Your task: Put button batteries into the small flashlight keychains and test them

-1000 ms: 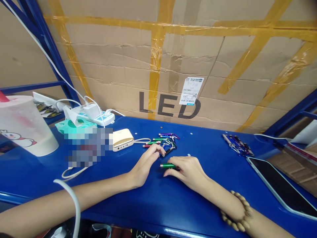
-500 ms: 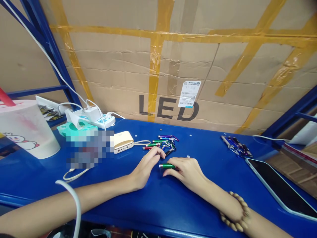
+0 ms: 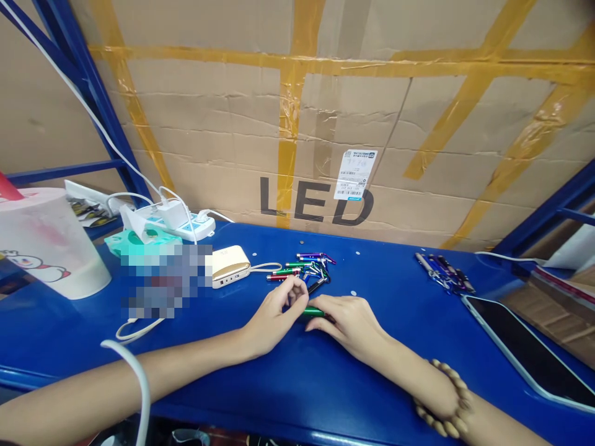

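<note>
My right hand (image 3: 356, 319) grips a small green keychain flashlight (image 3: 313, 311) between thumb and fingers, low over the blue table. At its left end my left hand (image 3: 281, 310) has its fingers curled and the thumb pressed in; that end of the flashlight is hidden behind them. Just beyond my hands lies a loose pile of similar keychain flashlights (image 3: 297, 265) in red, green, purple and black, with small clips. Another group of these flashlights (image 3: 439, 272) lies farther right, side by side.
A phone (image 3: 525, 353) lies at the right. On the left stand a plastic cup (image 3: 56, 248), a tissue pack (image 3: 139, 241), a power strip (image 3: 186, 226) and a cream power bank (image 3: 231, 266) with cable. A large taped carton (image 3: 232, 136) walls off the back.
My left hand has closed its fingers and brought its thumb over the left end of the green flashlight, covering that end. My right hand keeps its hold in nearly the same place.
</note>
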`<action>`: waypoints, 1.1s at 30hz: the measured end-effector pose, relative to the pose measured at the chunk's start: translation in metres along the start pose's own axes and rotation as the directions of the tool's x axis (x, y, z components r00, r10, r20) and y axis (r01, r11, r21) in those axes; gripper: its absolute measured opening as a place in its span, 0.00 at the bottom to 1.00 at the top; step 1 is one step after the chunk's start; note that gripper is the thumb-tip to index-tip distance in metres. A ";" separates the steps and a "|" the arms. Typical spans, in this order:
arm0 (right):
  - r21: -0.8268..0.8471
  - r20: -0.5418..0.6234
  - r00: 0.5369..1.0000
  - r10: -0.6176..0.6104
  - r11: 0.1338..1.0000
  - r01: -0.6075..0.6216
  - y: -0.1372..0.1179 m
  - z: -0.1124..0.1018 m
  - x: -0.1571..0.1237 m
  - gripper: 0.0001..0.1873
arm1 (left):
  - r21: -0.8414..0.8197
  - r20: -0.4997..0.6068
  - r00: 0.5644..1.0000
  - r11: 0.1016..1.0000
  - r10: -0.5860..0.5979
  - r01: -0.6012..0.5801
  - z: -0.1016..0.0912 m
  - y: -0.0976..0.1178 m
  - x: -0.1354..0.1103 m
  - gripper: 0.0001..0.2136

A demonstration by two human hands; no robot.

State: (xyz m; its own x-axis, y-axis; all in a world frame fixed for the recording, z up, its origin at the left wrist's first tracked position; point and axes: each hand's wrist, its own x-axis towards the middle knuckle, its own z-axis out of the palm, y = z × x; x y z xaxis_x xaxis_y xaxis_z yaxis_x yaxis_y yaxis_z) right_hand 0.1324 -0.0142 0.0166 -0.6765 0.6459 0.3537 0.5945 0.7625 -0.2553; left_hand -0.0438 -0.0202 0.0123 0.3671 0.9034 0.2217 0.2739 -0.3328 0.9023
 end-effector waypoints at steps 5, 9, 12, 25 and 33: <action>-0.017 -0.002 1.000 0.006 1.000 -0.006 0.000 0.002 0.002 0.18 | 0.077 -0.002 1.000 0.997 0.026 -0.025 0.000 -0.004 0.003 0.09; -0.064 0.033 0.999 0.043 0.997 -0.041 0.002 0.000 0.002 0.13 | 0.202 0.012 0.998 0.978 0.056 -0.057 -0.002 -0.011 0.005 0.10; -0.135 0.050 0.998 0.047 0.990 -0.040 0.005 -0.006 0.001 0.11 | 0.315 0.087 0.992 0.942 0.095 -0.118 -0.002 -0.015 0.006 0.13; -0.240 0.010 1.000 -0.017 0.971 0.019 0.008 -0.008 0.000 0.10 | 0.597 0.141 0.961 0.754 0.237 -0.274 -0.006 -0.013 0.009 0.08; -0.314 -0.271 0.958 -0.091 0.949 0.002 -0.001 -0.019 0.001 0.12 | 0.749 0.095 0.957 0.614 0.275 -0.251 -0.019 -0.017 0.015 0.05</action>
State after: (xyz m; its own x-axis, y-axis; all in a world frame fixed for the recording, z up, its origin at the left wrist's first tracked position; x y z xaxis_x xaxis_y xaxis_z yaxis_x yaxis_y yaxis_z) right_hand 0.1389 -0.0151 0.0349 -0.5849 0.5392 0.6059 0.6998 0.7132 0.0409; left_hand -0.0597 0.0041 0.0074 0.5110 0.7469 0.4254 0.7415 -0.6334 0.2215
